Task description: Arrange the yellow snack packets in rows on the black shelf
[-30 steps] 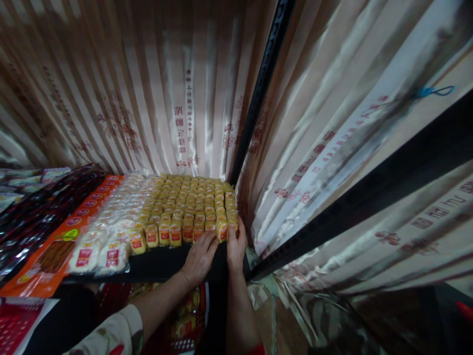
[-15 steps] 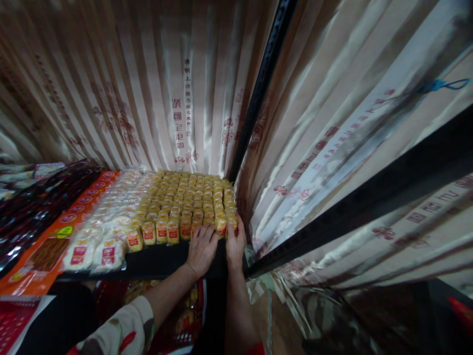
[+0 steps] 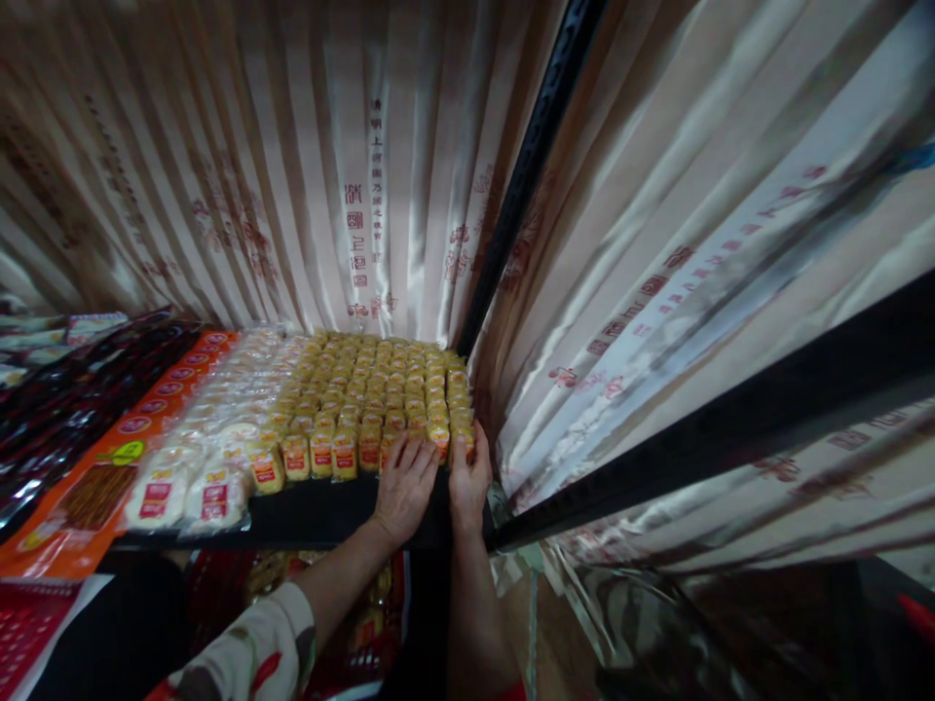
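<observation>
Rows of small yellow wrapped cakes (image 3: 365,389), with red-and-yellow labels on the front ones, stand tightly packed on a black shelf (image 3: 321,511). My left hand (image 3: 406,489) lies against the front row near its right end, fingers stretched over the packets and covering some labels. At the front right corner, my right hand (image 3: 469,479) grips the end packet (image 3: 460,428). Its thumb is on the front and its fingers run along the right side. Left of the yellow rows lie white round cakes in clear wrappers (image 3: 215,497).
An orange snack bag (image 3: 102,477) and dark glossy packs (image 3: 65,409) lie farther left. Pleated printed curtains (image 3: 307,175) hang behind and to the right. A black upright post (image 3: 526,166) and a slanting black bar (image 3: 701,409) frame the corner. Under the shelf is a red container with packets (image 3: 365,623).
The view has shifted slightly. My left hand has slid a little to the right along the front row, closer to my right hand. My right hand stays at the corner packet.
</observation>
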Demonstrator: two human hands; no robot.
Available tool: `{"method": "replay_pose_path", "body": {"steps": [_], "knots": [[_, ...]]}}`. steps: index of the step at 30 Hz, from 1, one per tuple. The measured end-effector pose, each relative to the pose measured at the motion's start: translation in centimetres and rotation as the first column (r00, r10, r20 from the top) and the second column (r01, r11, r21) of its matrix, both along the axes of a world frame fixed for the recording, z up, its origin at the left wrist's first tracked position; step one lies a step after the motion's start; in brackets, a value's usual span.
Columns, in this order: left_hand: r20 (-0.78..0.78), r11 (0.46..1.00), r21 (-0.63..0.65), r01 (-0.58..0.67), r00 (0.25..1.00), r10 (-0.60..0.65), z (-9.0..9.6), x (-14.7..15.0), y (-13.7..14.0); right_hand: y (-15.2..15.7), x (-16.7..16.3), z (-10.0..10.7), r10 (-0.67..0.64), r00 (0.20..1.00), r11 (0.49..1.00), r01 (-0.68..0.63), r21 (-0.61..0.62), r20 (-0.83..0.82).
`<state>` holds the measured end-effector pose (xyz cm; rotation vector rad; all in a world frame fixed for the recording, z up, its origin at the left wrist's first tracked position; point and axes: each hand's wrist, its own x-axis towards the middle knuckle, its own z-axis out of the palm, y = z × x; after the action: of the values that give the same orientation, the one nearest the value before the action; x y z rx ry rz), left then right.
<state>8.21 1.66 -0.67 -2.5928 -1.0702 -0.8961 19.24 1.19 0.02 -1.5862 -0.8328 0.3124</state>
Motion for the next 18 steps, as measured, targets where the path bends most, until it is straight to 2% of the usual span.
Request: {"method": "replay_pose_path", "body": {"steps": [6, 12, 15, 18], "knots": [[-0.091, 0.995, 0.100, -0.028, 0.995, 0.037, -0.7, 0.2, 0.3, 0.1, -0.1, -0.1, -0.045, 0.999, 0.999, 0.045, 0.005, 0.019], [-0.099, 0.994, 0.104, -0.020, 0.995, 0.030, -0.4, 0.3, 0.3, -0.6, -0.4, 0.0, -0.028, 0.999, 1.000, 0.027, 0.009, 0.037], [-0.085, 0.995, 0.098, -0.015, 0.996, 0.024, -0.4, 0.3, 0.3, -1.2, -0.8, -0.1, -0.089, 0.988, 0.996, 0.091, -0.008, 0.126], [-0.046, 0.998, 0.068, 0.005, 0.999, -0.002, -0.5, 0.3, 0.3, -1.9, -1.2, 0.6, -0.174, 0.935, 0.985, 0.166, 0.052, 0.308]]}}
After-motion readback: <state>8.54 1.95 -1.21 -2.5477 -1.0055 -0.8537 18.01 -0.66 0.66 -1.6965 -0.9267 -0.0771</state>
